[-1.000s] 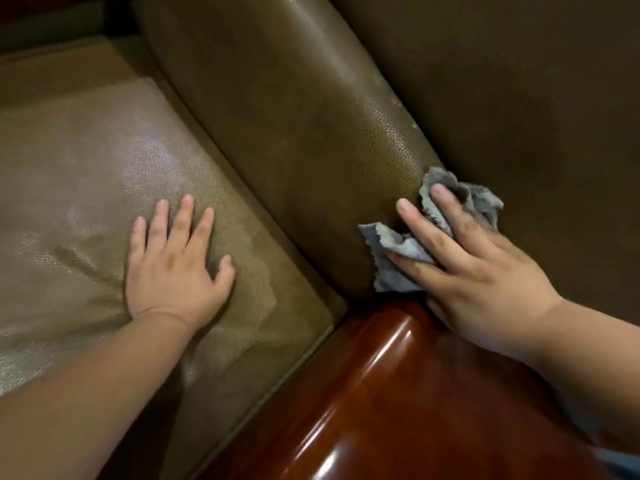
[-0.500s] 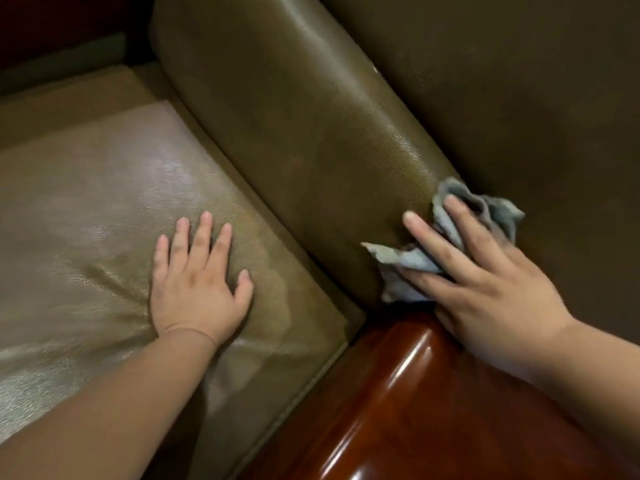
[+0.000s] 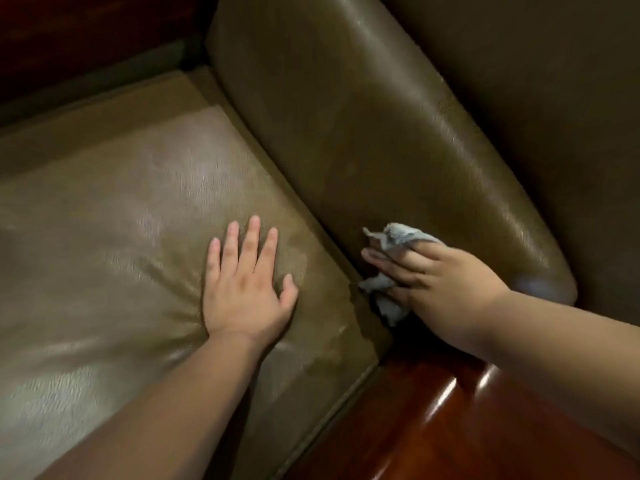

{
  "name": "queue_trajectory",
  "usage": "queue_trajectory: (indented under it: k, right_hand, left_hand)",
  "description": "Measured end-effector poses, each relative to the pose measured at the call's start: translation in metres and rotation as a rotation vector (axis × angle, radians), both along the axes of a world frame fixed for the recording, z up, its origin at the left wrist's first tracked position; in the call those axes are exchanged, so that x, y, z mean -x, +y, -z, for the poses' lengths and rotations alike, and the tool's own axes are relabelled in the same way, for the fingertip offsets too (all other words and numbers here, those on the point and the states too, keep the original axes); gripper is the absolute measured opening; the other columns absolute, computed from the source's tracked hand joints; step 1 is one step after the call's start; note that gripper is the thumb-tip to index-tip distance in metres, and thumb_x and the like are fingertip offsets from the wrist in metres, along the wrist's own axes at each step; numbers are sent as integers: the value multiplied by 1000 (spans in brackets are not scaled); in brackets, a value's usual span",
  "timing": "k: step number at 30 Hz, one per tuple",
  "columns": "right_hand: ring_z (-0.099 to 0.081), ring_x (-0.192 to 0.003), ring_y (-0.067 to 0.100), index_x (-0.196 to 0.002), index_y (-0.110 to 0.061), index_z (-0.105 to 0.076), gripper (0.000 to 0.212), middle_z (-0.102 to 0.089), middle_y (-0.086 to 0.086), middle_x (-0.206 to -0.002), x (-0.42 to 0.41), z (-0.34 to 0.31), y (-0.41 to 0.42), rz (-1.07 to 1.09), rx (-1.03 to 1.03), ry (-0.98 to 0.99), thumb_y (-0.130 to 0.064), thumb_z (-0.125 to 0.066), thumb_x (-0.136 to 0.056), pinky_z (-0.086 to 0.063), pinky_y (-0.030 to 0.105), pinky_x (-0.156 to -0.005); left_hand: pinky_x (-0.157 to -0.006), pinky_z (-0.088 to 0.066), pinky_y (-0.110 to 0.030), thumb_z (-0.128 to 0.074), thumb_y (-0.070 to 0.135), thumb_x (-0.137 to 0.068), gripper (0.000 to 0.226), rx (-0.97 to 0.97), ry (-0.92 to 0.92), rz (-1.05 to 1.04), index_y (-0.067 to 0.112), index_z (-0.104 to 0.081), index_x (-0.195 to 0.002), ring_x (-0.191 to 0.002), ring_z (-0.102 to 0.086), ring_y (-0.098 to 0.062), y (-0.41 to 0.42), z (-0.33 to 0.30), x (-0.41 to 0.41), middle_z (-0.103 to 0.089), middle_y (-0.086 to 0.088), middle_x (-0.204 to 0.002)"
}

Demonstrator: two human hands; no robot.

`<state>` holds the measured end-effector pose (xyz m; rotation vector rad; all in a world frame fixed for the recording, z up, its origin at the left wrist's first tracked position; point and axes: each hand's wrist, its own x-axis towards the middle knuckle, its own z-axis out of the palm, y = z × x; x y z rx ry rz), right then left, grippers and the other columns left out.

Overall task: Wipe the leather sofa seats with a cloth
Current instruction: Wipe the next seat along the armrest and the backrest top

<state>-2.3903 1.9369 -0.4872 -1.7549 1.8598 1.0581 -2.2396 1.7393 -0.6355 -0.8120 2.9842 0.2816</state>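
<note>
right hand presses crumpled grey cloth vs inner side of padded armrest, fingers straight over it.
left hand flat, fingers spread, on glossy pebbled olive leather seat; shiny red-brown wood rail nr front.

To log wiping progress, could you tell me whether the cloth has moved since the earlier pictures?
Yes. The cloth, under the right hand, has shifted across the armrest's front end, from its outer edge toward the seat cushion.
</note>
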Motion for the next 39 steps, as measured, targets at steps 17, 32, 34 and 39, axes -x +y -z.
queue_trajectory:
  k: [17, 32, 34, 39]
  right_hand:
    - [-16, -154, 51, -154, -25, -50, 59, -20, 16, -171, 51, -54, -14, 219, 574, 147, -42, -48, -97, -28, 64, -118]
    - [-21, -155, 41, -144, -9, -61, 61, -22, 16, -170, 11, -25, -10, 254, 589, 186, -17, -35, -90, -35, 54, -100]
    - [-21, -155, 42, -147, -15, -59, 61, -25, 15, -169, 46, -28, -68, 218, 626, 202, -23, -37, -90, -34, 56, -104]
    - [-4, -158, 44, -157, -31, -43, 59, -10, 13, -173, 114, -24, -240, 289, 687, 366, -42, -50, -100, -15, 59, -123]
  left_hand:
    - [-128, -19, -56, -51, 49, -82, 78, -79, 175, -4, 18, -55, -153, -155, -32, -37, -2, 18, 0, -37, -8, -168]
    - [-119, -30, -58, -63, 54, -71, 82, -169, -74, 83, 19, -63, -145, -140, -50, -37, -17, -15, 7, -53, -12, -156]
    - [-104, -43, -51, -62, 50, -72, 62, -208, -41, 170, 25, -72, -128, -122, -59, -32, -42, -23, 17, -64, -5, -136]
    - [-100, -41, -44, -45, 48, -86, 46, -207, 148, 211, 27, -71, -119, -119, -57, -29, -194, -20, 70, -61, -1, -126]
